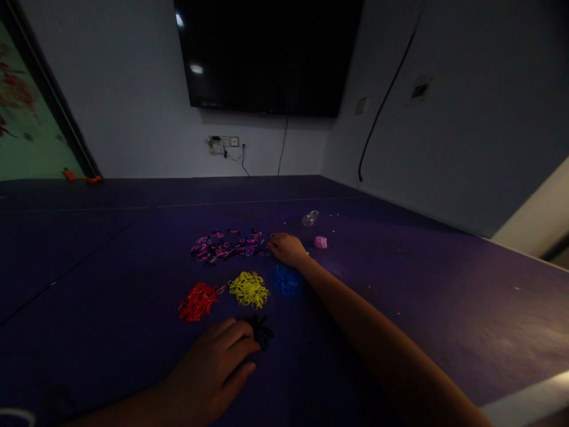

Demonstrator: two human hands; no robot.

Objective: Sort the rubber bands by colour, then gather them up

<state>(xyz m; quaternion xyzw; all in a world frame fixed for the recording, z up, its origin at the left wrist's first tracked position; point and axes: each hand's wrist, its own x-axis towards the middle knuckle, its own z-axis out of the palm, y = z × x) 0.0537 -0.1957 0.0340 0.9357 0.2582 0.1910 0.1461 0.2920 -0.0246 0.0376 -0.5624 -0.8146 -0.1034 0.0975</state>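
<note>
My left hand (222, 362) rests low on the purple surface, its fingertips at a small pile of black rubber bands (263, 333). Its fingers are bent and the thumb stands apart from them. Farther forward, my right hand (288, 248) touches the right edge of a scattered mix of pink, purple and black rubber bands (216, 249). Its fingers are drawn together and pointing down; whatever they pinch is hidden. Beneath my right wrist lies a blue pile of rubber bands (287, 281). Between my hands are a yellow pile (249, 289) and a red pile (200, 301).
A pink lump-shaped object (320, 242) and a clear plastic container (310, 218) lie just beyond my right hand. The purple surface (111, 249) runs to the wall, where a large dark screen (271, 53) hangs above sockets (226, 142) and cables. White specks dot the right side.
</note>
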